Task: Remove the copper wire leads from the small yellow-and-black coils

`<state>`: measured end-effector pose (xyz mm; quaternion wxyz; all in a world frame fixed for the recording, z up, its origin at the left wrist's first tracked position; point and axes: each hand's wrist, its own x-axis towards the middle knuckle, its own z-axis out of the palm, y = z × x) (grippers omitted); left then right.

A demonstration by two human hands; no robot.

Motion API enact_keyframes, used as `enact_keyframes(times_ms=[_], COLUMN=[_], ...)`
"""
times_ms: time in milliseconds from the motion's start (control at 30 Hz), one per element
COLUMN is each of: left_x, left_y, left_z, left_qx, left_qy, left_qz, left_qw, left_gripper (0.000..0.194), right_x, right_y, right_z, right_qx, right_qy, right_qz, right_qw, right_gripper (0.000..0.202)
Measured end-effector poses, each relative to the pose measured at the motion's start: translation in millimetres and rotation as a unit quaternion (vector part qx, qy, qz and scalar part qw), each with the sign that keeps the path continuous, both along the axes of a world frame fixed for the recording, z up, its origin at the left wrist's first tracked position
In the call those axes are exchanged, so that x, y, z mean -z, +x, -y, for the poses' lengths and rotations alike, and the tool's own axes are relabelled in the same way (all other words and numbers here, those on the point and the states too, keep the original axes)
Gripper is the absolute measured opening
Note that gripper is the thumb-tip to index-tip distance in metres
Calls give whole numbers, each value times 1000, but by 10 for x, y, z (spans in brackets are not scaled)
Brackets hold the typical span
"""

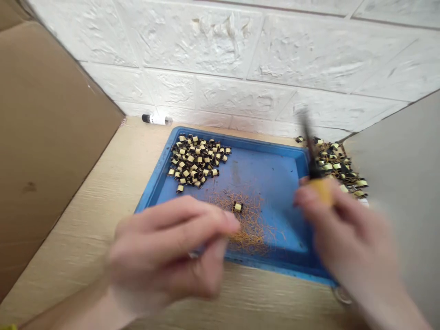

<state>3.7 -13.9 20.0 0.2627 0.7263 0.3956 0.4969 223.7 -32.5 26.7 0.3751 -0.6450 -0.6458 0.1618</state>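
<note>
My left hand (175, 247) is in front of the blue tray (261, 172), thumb and forefinger pinched together. What they pinch, if anything, is hidden. Just beyond the fingertips is a small black transformer coil with yellow tape (238, 207); whether it lies on the clippings or hangs from the fingers I cannot tell. At the tray's right side my right hand (347, 229) grips a tool with a yellow handle and a dark shaft (311, 156). The shaft points up and away, and motion blurs it, so its kind is unclear. Thin copper-coloured wire clippings (252, 236) are scattered in the tray.
Many similar coils (195, 158) are heaped at the tray's back left. More coils with long wires (338, 165) lie right of the tray. A small black-capped bottle (157, 119) lies near the white brick wall (206, 46). Cardboard (51, 128) stands on the left.
</note>
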Motion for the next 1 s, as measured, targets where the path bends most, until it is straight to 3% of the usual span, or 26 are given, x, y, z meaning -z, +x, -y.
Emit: enact_keyframes(times_ms=[67,100,167,267,433,667,1000], left_x=[-9,-1,32,78,48,-144,-181], left_y=[17,26,33,11,-3,148,150], left_z=[11,6,-22,-68,-82,5,17], left_qx=[28,-14,-27,-26,-17,-108,-79], left_qy=[3,-16,-113,-241,-309,-358,-360], left_qz=[-6,22,73,197,244,275,279], left_qw=[1000,1000,991,950,919,886,887], left_gripper=[31,29,30,33,32,30,30], right_x=[-90,-115,-114,-32,16,25,42], right_y=[86,108,111,62,17,17,21], right_z=[-5,4,27,27,-46,-37,-36], right_qx=[109,128,52,-82,-171,-181,-164], right_qy=[20,25,17,15,-4,-10,-35], right_qz=[10,17,32,48,67,60,65], right_qw=[994,991,998,995,983,982,984], right_gripper=[39,34,30,29,26,19,26])
